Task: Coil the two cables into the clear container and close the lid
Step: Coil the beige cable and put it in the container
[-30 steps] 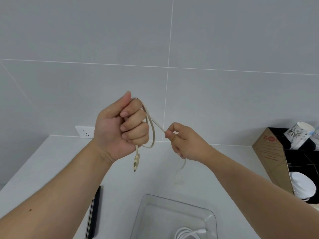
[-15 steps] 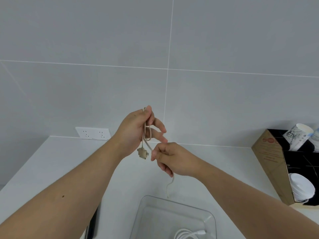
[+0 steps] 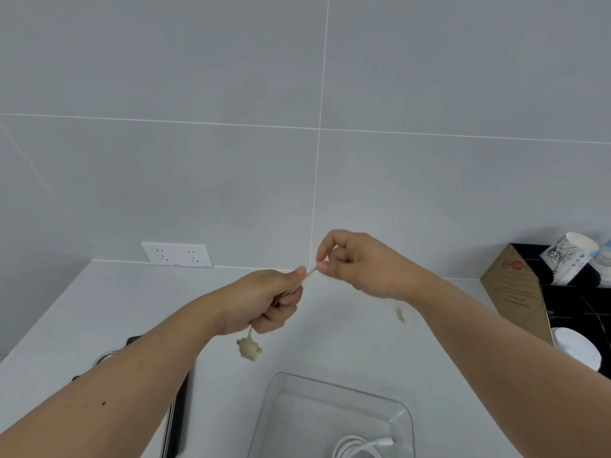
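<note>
Head view: left hand (image 3: 264,300) and right hand (image 3: 358,264) pinch one beige cable (image 3: 310,272); one white cable (image 3: 358,447) in container (image 3: 330,391).

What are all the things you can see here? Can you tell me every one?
beige cable: one, beige, stretched between both hands above the counter, a plug dangling under the left hand
white cable: one, white, coiled inside the container
clear container: one, see-through, open, at the near edge of the counter
counter: one, white, under everything
wall socket: one, white, on the grey tiled wall
dark flat object: one, black, on the counter beside the left arm
cardboard box: one, brown, far right
paper cups: at least two, white with print, behind the box
left hand: one, fist closed on the beige cable
right hand: one, pinching the beige cable
</note>
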